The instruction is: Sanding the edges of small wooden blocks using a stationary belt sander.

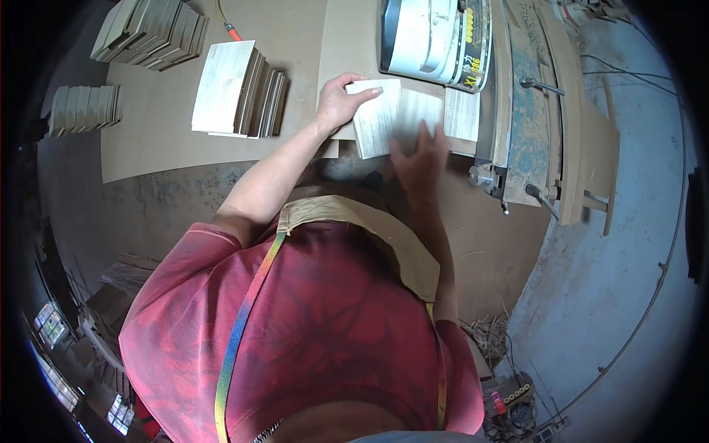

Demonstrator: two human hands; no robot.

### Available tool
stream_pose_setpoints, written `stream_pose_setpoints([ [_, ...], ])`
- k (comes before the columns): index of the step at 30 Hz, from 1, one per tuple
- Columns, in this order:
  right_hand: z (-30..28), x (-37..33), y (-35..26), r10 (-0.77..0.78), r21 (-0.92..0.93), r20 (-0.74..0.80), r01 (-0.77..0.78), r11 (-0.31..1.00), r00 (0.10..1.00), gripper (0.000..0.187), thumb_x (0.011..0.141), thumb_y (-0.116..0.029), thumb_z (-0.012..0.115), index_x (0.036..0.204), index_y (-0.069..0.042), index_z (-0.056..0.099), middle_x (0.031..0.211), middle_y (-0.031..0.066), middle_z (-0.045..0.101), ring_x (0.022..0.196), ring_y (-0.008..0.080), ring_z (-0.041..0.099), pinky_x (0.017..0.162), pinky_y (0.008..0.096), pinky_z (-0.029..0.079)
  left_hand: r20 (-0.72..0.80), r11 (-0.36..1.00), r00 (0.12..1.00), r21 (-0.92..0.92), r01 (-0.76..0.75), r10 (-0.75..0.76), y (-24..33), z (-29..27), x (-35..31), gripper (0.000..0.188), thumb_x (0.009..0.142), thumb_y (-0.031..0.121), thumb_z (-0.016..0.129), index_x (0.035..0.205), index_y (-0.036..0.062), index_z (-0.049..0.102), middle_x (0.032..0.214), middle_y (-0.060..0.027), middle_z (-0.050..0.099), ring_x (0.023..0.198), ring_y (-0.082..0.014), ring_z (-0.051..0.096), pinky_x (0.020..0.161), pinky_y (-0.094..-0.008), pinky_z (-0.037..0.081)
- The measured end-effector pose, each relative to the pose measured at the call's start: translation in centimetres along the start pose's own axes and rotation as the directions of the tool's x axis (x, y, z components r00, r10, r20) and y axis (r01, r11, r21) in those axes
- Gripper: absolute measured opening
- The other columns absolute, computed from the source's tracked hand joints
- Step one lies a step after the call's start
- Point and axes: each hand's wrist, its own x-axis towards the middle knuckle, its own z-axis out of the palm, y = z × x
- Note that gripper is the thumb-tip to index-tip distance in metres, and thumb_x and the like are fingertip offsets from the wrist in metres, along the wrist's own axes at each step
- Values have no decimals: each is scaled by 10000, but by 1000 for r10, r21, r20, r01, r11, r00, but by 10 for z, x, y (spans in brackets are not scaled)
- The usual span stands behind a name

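Note:
My left hand [341, 103] is closed on a pale wooden board [377, 122], with the thumb over its top face and the fingers at its far left edge. To the right of that board is a second pale board [419, 109], which looks smeared. My right hand [422, 159] lies just below this second board and is blurred by motion, so whether it grips the board cannot be made out. Another light board [461, 114] rests farther right, beneath the edge of a white and black machine housing [425, 37].
Stacks of wooden boards stand on the left side of the table [159, 136]: a near stack [225, 85], a far stack [151, 33] and a small one [85, 108]. A red-tipped cable [233, 32] lies behind. A clamped bench fixture [532, 111] borders the right, beside a wall.

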Motion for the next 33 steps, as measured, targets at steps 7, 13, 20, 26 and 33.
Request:
stream_pose_setpoints([
  [7,-50,-55,33,101,5,-40,-101,995,994,645,804,-255,858,1364,17,689,1417,311,607,1185,484,620,1009,534,558,103,955,994,-293,54,-24,-1,-29,-10,489,956,-24,805,1421,-4,658,1215,-150,750,1044,-210,736,949,-313,619],
  [13,-43,-50,51,130,-50,-26,-131,990,991,635,802,-236,850,1356,23,680,1410,303,604,1214,492,607,1020,532,553,153,950,987,-297,96,-52,1,-27,-7,540,954,-59,782,1468,1,627,1282,-154,731,1129,-229,719,1036,-318,591],
  [20,-23,-19,62,83,-104,-64,-89,991,994,611,818,-226,841,1349,26,673,1404,294,603,1237,496,591,1033,543,544,195,955,980,-295,31,29,-5,-31,-6,565,941,-73,784,1478,6,624,1276,-156,734,1124,-240,723,1034,-334,597],
  [26,26,25,98,-37,-243,-183,-9,970,982,591,865,-223,816,1362,57,660,1412,300,592,1263,498,575,1064,561,526,170,966,985,-253,48,-4,-6,-17,-5,571,915,-20,837,1454,27,655,1253,-154,748,1081,-238,728,997,-332,600],
  [33,34,73,78,59,52,-234,-48,998,970,600,905,-233,803,1411,53,652,1428,313,579,1273,508,568,1056,568,535,93,999,994,7,53,-53,6,16,-6,452,882,104,923,1302,43,768,1199,-129,769,1032,-199,723,935,-306,592],
])
